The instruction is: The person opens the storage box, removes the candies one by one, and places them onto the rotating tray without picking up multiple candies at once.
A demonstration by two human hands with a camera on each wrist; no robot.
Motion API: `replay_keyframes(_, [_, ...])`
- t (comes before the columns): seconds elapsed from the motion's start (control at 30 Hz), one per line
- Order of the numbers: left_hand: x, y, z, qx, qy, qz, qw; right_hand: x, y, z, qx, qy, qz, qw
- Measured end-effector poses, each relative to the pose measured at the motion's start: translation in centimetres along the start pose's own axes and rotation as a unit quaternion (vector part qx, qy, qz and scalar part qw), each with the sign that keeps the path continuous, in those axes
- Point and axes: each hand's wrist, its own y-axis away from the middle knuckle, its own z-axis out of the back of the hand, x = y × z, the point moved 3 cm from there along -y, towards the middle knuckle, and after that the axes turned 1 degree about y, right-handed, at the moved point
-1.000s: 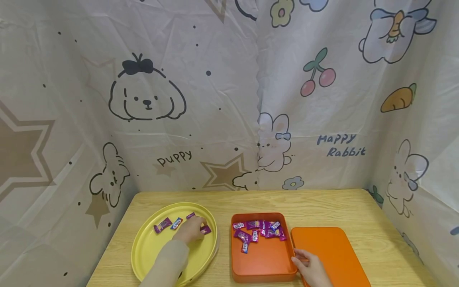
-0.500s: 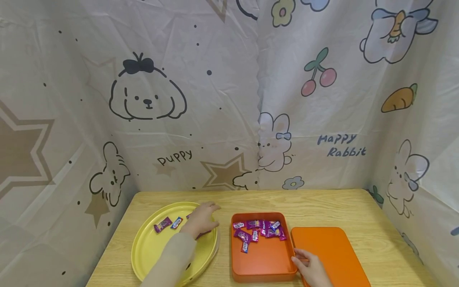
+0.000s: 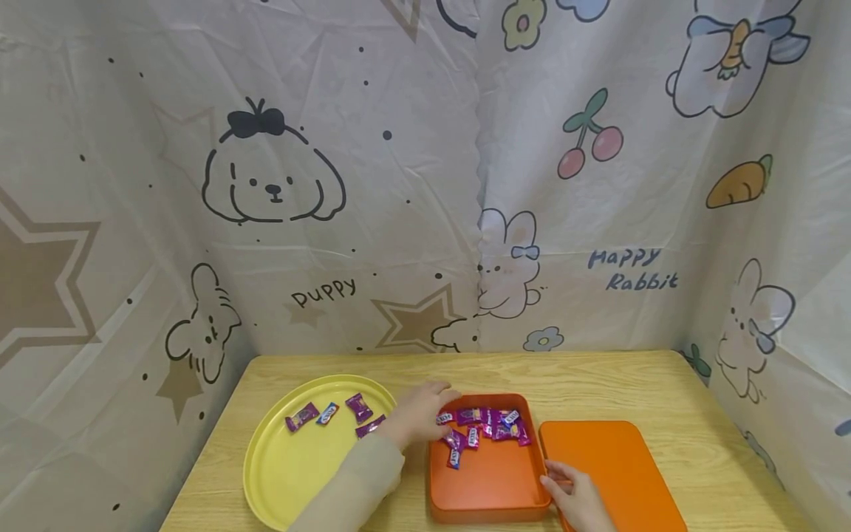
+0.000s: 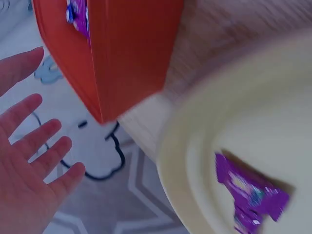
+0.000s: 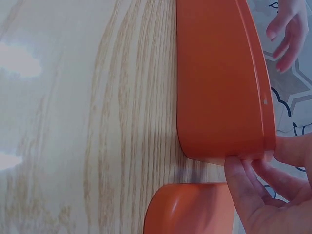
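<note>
My left hand (image 3: 419, 412) hovers over the left rim of an orange box (image 3: 488, 484), fingers spread and holding nothing. In the left wrist view, its palm and separated fingers (image 4: 48, 161) show beside the box wall. Inside the box, several small wrapped candies (image 3: 470, 416), purple, red and blue, lie toward the back; the hand hides some. On the box's right wall, near the front corner, my right hand (image 3: 577, 496) pinches the rim, thumb at the top edge and fingertips outside. A yellow round tray (image 3: 286, 473) at left bears a few candies (image 3: 302, 417).
A flat orange lid (image 3: 614, 465) lies right of the box, partly under the right hand. All stands on a wood-grain table (image 3: 705, 414). A printed curtain (image 3: 412, 185) closes off the back and sides.
My left hand has moved right, from the candies on the tray to above the box's left rim, its fingers spreading. Candies it covered now show. The right hand stays on the box.
</note>
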Motion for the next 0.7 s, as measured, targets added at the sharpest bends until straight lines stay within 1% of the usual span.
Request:
replay_keyframes(0.13, [-1.4,-0.8,-1.0,0.014,-0.028,-0.019,0.9993,0.0,0.0,0.0,0.002,0.004,-0.001,1.0])
replay_keyframes(0.23, [-2.1,-1.4,-1.7,0.025,-0.043,-0.027,0.9984,-0.1,0.0,0.0,0.002,0.005,-0.003,1.0])
replay_keyframes(0.3, [-2.4,-1.8,-2.2,0.042,-0.042,-0.018,0.9981,-0.1,-0.1,0.0,0.002,0.005,-0.005,1.0])
replay_keyframes(0.47, [-2.8,-2.7,-2.9,0.083,-0.019,0.013,0.9963,-0.2,-0.1,0.0,0.0,0.009,-0.008,1.0])
replay_keyframes(0.6, [-2.9,-3.2,-3.4,0.094,-0.008,0.029,0.9951,-0.1,0.0,0.0,-0.002,0.008,-0.007,1.0])
replay_keyframes(0.7, [-3.4,-2.8,-3.0,0.087,-0.012,0.047,0.995,0.0,0.0,0.0,-0.004,0.006,-0.003,1.0])
